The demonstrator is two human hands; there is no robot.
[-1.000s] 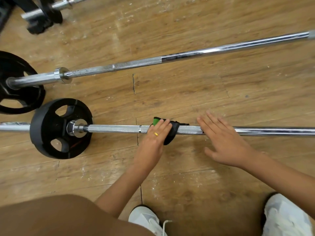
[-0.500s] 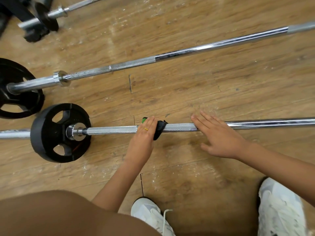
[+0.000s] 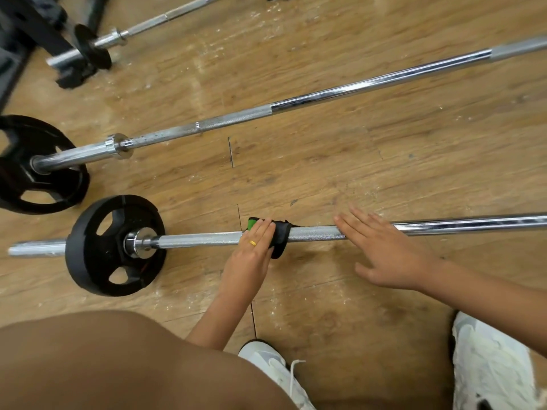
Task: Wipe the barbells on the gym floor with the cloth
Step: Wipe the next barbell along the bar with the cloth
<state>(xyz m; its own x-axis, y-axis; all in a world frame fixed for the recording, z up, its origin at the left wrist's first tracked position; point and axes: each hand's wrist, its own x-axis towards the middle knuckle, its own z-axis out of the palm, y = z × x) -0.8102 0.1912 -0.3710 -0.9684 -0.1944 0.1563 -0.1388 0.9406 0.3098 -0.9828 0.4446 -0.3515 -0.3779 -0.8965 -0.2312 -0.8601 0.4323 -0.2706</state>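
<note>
Black cloth (image 3: 279, 235) with a green edge, wrapped round the nearest barbell (image 3: 201, 240) of three chrome ones on the wooden floor (image 3: 325, 173). Left hand (image 3: 251, 257) grips it; right hand (image 3: 384, 253) lies flat, fingers straight, on the same bar. Three black plates (image 3: 115, 245)

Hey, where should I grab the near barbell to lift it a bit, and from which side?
Take the knurled stretch of the near barbell, between the cloth and your right hand. Come from above and wrap under: the plate seems to hold the shaft off the floor, and the rough knurling should grip better than the smooth chrome further right.
</note>
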